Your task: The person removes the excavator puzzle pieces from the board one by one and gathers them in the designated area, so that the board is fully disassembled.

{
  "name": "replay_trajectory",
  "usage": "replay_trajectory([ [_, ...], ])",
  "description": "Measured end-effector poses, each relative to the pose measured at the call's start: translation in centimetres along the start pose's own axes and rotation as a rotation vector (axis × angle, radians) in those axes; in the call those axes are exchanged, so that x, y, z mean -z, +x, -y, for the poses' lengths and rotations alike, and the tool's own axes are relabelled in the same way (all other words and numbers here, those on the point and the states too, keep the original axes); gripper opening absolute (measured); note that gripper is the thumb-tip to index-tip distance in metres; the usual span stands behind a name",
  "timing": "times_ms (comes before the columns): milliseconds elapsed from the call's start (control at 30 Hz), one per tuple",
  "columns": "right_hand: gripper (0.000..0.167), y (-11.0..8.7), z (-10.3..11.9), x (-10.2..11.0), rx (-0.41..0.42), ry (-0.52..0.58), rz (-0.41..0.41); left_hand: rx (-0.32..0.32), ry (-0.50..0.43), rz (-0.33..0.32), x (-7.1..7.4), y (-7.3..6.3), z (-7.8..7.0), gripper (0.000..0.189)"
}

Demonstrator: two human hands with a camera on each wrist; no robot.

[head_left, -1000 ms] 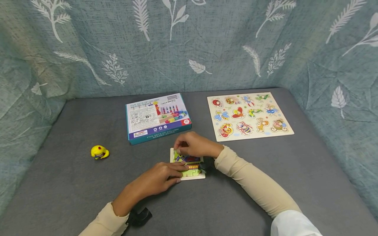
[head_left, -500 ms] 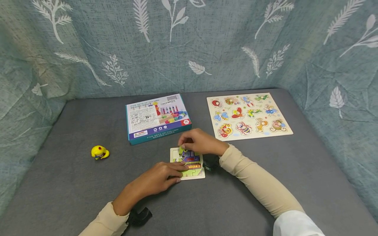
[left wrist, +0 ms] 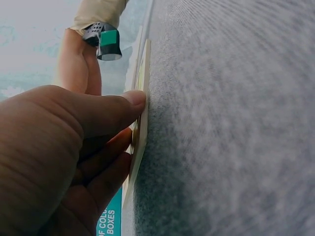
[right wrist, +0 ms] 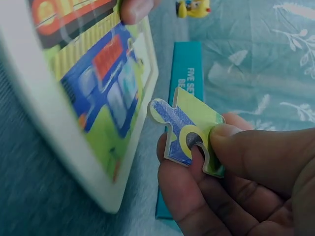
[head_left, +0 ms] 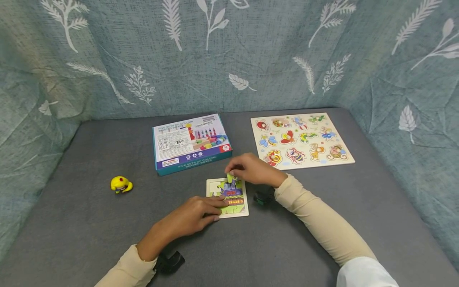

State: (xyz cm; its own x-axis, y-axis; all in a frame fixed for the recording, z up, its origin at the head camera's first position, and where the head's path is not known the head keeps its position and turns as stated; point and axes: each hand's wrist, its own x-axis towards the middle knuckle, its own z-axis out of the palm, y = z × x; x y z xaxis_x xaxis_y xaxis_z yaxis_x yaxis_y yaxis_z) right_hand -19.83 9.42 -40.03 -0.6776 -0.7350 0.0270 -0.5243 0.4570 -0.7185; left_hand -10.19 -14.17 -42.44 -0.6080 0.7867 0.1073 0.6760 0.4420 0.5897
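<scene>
A: Item one?
B: Jigsaw tray (head_left: 208,187), pale rim, flat on grey cloth (head_left: 258,255). Landmark for all entries. Seated pieces (head_left: 234,193) show a blue vehicle with orange panels on green.

A: Complete?
B: Partial; in my judgement, well past half. The tray's far right corner is filled. A bare patch (head_left: 215,186) shows at its far left; what lies under the hand on its left side cannot be checked.

A: Loose parts?
B: One visible: jigsaw piece (right wrist: 186,120), green and blue with a yellow ring, tilted above the tray's far edge. Presumably left to seat; whether it alone closes the gap, I cannot tell.

A: Hands?
B: Right hand (head_left: 254,169): thumb and fingers pinch the piece. Left hand (head_left: 197,214): fingers extended over the tray's left side, thumb at its near left edge.

A: Lettering?
B: Teal-edged box (head_left: 193,143), beyond the tray to the left: "FIVE SETS OF COLUMN BEADED BOXES", on top and again along the near side. Barcode present; small print illegible; no brand made out. Insect board (head_left: 303,146), beyond the tray to the right: none legible. Yellow toy (head_left: 120,184), well left of the tray: likewise.
</scene>
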Motion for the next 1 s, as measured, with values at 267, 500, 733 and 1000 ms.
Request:
replay_trajectory([
  [267, 0.016, -1.1, -0.8, 0.8, -0.012, -0.064, -0.011, 0.004, 0.005, -0.007, 0.0, 0.1, 0.0, 0.022],
  [500, 0.017, -1.9, -1.1, 1.7, -0.005, -0.057, 0.005, 0.008, 0.005, -0.013, -0.1, 0.0, 0.1, 0.022],
  [733, 0.016, -2.8, -1.9, 2.4, -0.039, -0.049, -0.019, 0.012, -0.005, -0.008, -0.1, 0.0, 0.1, 0.022],
  [1000, 0.015, -3.7, -2.3, 2.7, -0.089, 0.024, -0.021, 0.027, -0.006, 0.004, 0.0, 0.0, 0.0, 0.022],
])
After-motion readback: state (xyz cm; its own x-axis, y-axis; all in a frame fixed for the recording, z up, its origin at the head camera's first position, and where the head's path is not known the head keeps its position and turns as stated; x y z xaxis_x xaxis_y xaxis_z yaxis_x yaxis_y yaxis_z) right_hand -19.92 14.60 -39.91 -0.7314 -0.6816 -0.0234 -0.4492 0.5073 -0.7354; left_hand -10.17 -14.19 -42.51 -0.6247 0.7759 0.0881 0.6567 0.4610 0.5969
